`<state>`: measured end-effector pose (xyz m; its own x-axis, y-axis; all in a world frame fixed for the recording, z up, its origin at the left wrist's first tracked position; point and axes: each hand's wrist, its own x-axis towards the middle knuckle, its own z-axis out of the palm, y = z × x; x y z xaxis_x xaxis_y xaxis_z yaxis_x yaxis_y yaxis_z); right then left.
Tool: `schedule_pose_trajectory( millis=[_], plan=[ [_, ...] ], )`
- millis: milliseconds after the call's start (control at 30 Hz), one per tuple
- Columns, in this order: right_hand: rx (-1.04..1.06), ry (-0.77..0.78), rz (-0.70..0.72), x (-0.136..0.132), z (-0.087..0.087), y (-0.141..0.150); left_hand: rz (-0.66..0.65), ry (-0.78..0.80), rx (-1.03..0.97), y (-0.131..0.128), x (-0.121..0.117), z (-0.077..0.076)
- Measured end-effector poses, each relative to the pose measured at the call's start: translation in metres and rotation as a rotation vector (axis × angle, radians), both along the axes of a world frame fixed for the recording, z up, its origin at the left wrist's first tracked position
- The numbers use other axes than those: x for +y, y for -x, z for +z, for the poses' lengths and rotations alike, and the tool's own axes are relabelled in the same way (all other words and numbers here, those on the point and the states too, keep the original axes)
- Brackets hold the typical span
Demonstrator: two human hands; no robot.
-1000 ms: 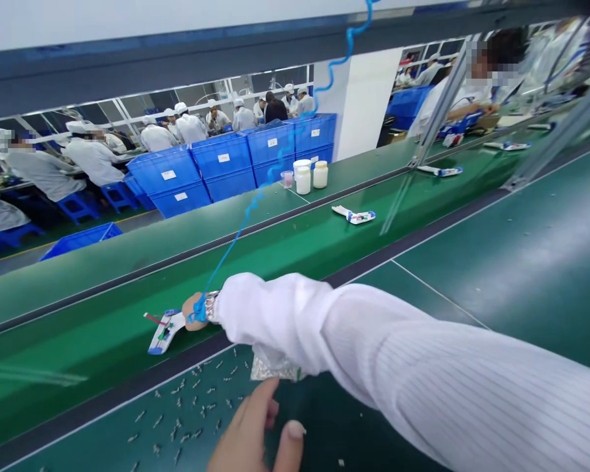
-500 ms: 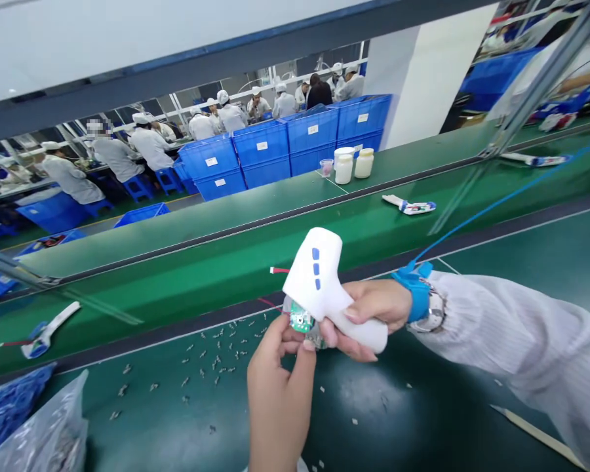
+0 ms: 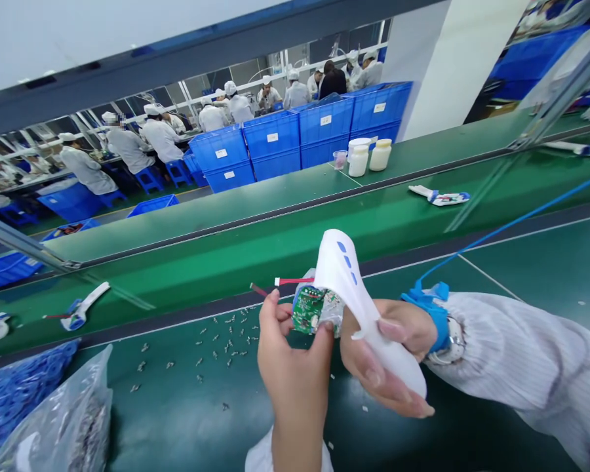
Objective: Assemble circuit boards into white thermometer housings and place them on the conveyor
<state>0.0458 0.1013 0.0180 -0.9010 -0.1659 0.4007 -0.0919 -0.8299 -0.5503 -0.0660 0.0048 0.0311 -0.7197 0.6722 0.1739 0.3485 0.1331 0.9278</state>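
My right hand (image 3: 388,357) is wrapped round the handle of a white gun-shaped thermometer shell (image 3: 341,259) with three blue buttons, tilted on edge. My left hand (image 3: 295,360) pinches a green circuit board (image 3: 309,308) between thumb and fingers, at the shell's open lower side. Clear plastic film (image 3: 332,308) lies against the board. From beside the shell a red wire lead with a white plug (image 3: 295,281) sticks out to the left. A blue strap (image 3: 430,314) circles my right wrist, and its cord runs off to the right.
Small metal parts (image 3: 229,341) are scattered on the green bench (image 3: 187,419). Bags of blue parts (image 3: 24,400) and metal pieces (image 3: 91,426) stand at the left. Part-built shells (image 3: 83,308) lie on the green belt (image 3: 216,252). White jars (image 3: 358,160) stand beyond; co-workers sit farther back.
My right hand has turned the shell on edge and moved it right and down. More of the green board and the plastic film now shows, still in my left hand's pinch.
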Motion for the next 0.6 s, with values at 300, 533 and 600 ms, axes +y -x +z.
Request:
schedule_pose_trajectory(
  millis=[300, 533, 600],
  plan=[
    [0.083, 0.059, 0.029, -0.007, -0.02, 0.005, -0.178, -0.509, -0.238, 0.005, -0.009, -0.002],
    [-0.137, -0.064, 0.117, -0.005, -0.01, -0.002, -0.386, -0.628, -0.332, 0.007, -0.014, 0.002],
    [-0.236, -0.252, 0.085, -0.005, -0.004, -0.006, -0.403, -0.636, -0.344, 0.006, -0.015, 0.003]
  ],
)
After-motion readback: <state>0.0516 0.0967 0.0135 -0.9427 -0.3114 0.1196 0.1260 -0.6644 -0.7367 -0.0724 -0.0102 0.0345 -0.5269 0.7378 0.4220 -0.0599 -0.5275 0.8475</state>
